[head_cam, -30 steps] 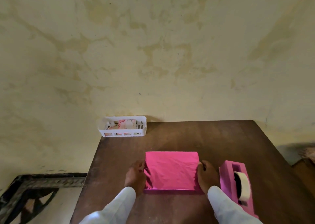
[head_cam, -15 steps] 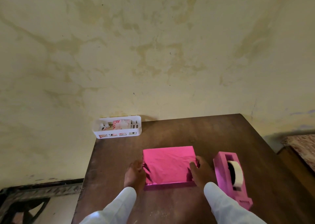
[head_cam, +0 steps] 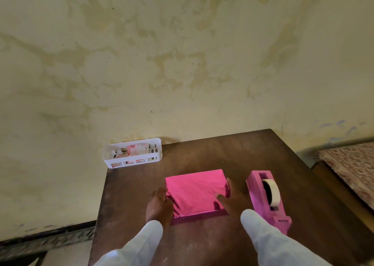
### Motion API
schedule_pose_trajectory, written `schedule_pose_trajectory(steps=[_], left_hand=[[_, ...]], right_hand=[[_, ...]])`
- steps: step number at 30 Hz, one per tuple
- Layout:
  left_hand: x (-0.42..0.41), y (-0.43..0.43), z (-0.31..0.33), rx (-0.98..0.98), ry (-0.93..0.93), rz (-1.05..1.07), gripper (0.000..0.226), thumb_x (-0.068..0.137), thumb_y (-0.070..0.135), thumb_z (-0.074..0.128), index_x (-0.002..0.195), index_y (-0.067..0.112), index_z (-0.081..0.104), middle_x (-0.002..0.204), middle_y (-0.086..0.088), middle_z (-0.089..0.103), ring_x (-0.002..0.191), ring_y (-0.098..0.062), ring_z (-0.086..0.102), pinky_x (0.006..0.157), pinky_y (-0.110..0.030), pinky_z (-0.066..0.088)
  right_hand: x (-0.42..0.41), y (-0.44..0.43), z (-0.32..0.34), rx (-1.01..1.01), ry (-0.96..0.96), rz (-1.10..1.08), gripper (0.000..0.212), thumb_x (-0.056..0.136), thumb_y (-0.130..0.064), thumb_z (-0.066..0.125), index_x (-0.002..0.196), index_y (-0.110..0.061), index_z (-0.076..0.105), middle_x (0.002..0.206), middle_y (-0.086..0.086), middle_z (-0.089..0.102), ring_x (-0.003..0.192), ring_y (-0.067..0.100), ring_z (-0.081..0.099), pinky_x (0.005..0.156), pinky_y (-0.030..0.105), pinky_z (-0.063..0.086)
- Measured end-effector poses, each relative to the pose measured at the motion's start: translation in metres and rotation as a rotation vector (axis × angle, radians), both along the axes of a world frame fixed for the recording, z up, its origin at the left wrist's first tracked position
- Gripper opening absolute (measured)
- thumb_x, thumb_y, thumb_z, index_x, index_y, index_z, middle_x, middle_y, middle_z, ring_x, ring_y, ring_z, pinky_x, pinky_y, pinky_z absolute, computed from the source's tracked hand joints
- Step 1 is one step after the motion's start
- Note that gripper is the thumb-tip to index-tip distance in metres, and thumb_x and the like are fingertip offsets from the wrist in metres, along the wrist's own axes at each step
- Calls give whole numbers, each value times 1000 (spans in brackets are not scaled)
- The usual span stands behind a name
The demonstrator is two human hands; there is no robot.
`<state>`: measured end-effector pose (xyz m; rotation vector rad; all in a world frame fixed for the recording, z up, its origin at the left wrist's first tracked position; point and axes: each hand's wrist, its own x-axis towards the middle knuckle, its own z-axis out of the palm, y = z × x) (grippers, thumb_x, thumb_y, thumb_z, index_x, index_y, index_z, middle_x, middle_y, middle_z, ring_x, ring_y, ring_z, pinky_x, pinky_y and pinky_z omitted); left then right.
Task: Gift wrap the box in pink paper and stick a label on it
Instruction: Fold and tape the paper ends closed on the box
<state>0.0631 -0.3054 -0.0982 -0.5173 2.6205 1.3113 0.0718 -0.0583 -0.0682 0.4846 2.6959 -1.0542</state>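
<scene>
At the near edge of the surface, 2 white sleeves lead to the hands, set apart at either end of the box. The box lies flat mid-surface, its top covered in pink paper. The left hand presses the crumpled left end; whether its fingers pinch paper I cannot tell. The right hand clasps the right end, thumb on top. The wrap looks mostly done, but the ends seem unsealed and no label shows. A tape dispenser stands just right. Farther off, by the wall, a basket holds patterned slips, perhaps labels, too small to read. The box's underside and far side are hidden.
</scene>
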Motion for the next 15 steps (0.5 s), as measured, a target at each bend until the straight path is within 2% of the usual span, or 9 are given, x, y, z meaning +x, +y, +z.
schedule_pose_trajectory(steps=[2, 4, 7, 9, 12, 13, 15], left_hand=[[3, 6, 20, -47, 58, -5, 35, 88, 17, 45, 117, 26, 62, 116, -2, 59, 99, -26, 63, 90, -37, 53], [0, 11, 25, -37, 118, -25, 37, 90, 10, 49, 123, 22, 61, 124, -3, 54, 109, -25, 58, 94, -32, 47], [-5, 31, 30, -10, 216, -98, 34, 88, 5, 53, 117, 20, 63, 121, -2, 55, 101, -24, 60, 90, -32, 49], [-6, 54, 34, 53, 250, -144, 34, 86, 1, 53, 111, 22, 65, 115, -1, 59, 91, -23, 63, 88, -37, 53], [-5, 94, 34, 177, 223, -278, 38, 85, -3, 51, 107, 25, 63, 104, 0, 61, 87, -25, 66, 84, -47, 57], [-4, 111, 34, 200, 202, -345, 37, 86, -3, 50, 109, 23, 63, 104, 1, 61, 90, -25, 66, 87, -46, 56], [-2, 137, 38, 177, 178, -441, 37, 88, 0, 51, 117, 19, 65, 107, 5, 60, 99, -20, 62, 94, -32, 51]], right_hand=[[5, 2, 1, 58, 58, -27, 77, 89, -37, 65, 154, -26, 26, 152, -1, 44, 135, 24, 48, 111, 39, 40], [15, 4, 11, 121, 155, -63, 68, 92, -31, 63, 152, -22, 31, 154, 2, 41, 140, 24, 41, 115, 40, 36], [39, 23, 20, 302, 274, -222, 61, 92, -35, 65, 145, -21, 38, 150, 6, 43, 138, 25, 41, 111, 42, 38], [59, 42, 15, 368, 297, -365, 73, 84, -47, 70, 144, -22, 34, 147, 9, 42, 134, 29, 43, 109, 49, 42], [80, 71, -2, 196, 168, -538, 103, 72, -56, 78, 150, -18, 22, 151, 15, 36, 134, 40, 42, 107, 56, 42], [85, 81, -10, 125, 115, -581, 111, 70, -55, 81, 152, -17, 18, 152, 16, 35, 134, 41, 43, 107, 55, 42], [91, 88, -10, 9, 89, -641, 114, 68, -49, 86, 153, -14, 18, 151, 15, 38, 132, 39, 46, 107, 48, 41]])
